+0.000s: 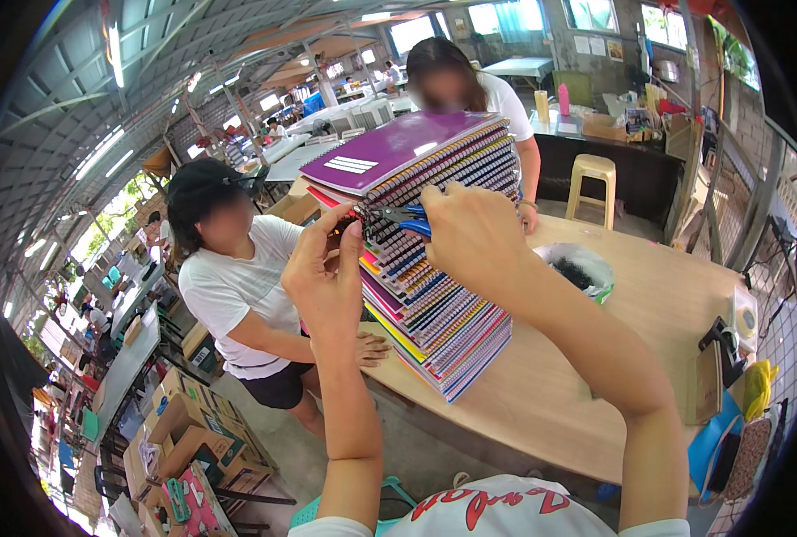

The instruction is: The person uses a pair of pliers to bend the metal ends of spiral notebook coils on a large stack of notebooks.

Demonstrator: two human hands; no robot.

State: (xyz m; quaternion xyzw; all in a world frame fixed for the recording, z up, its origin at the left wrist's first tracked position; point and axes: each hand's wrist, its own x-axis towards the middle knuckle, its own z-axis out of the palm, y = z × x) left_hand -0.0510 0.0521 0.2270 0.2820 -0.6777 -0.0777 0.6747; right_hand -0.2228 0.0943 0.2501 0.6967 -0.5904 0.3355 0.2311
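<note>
A tall stack of spiral-bound notebooks point(443, 295) stands on the table in front of me, with a purple-covered notebook point(407, 148) on top. The wire coils of the stack face me. My right hand point(474, 228) is closed round pliers point(414, 221) with blue handles. Their metal jaws point left, at the coil end of a notebook near the top. My left hand point(322, 273) pinches at that same coil end with thumb and forefinger, close to the plier tips. The fingers partly cover the spot.
The wooden table point(649, 340) curves to the right, bearing a plastic-lined tub point(582, 268) of dark bits. One person point(246, 277) stands left, a hand on the table edge; another point(506, 103) stands behind the stack. A beige stool point(593, 190) and cardboard boxes point(193, 421) are nearby.
</note>
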